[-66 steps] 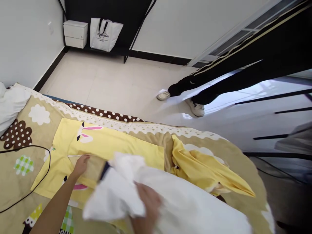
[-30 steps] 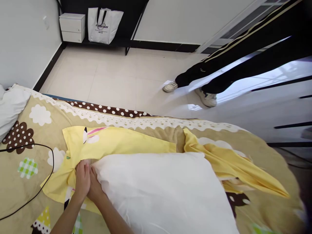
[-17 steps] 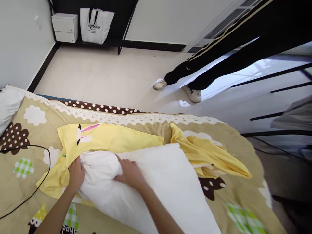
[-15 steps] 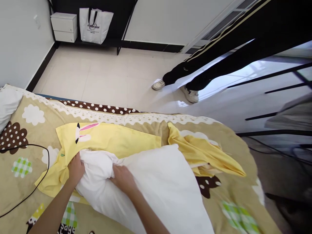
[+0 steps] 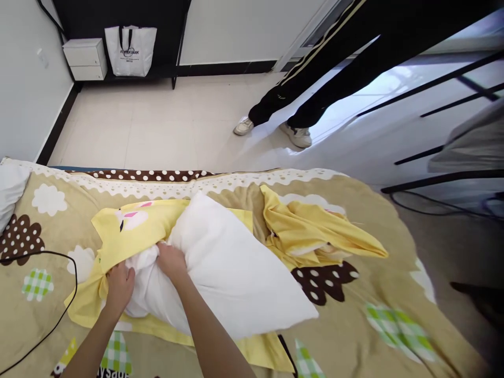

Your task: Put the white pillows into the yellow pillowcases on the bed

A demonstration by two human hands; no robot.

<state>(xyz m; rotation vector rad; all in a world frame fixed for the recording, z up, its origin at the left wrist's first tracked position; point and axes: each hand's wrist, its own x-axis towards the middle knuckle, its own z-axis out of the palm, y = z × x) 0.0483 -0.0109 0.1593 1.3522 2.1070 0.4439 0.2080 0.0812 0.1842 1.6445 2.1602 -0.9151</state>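
"White fabric first: what's nearest you?"

"My right grip (image 5: 171,261) is clamped on the bunched end of the white pillow (image 5: 240,270). My left grip (image 5: 120,286) is just beside it, fingers partly hidden at a fold of the yellow cloth (image 5: 136,245); whether it's closed on anything, I can't tell."

"What just changed?"

"Half a second ago the pillow's loose end ran off the bottom of my view. Now it shows, and one corner points up over the cloth. My grips are closer together, so I judge the work has narrowed to that fold."

"Farther out?"

"A crumpled yellow bundle (image 5: 315,226) on the bedspread (image 5: 381,286), then a co-worker's shoes (image 5: 297,135) on the floor (image 5: 169,131), and a white bag (image 5: 129,55) beyond."
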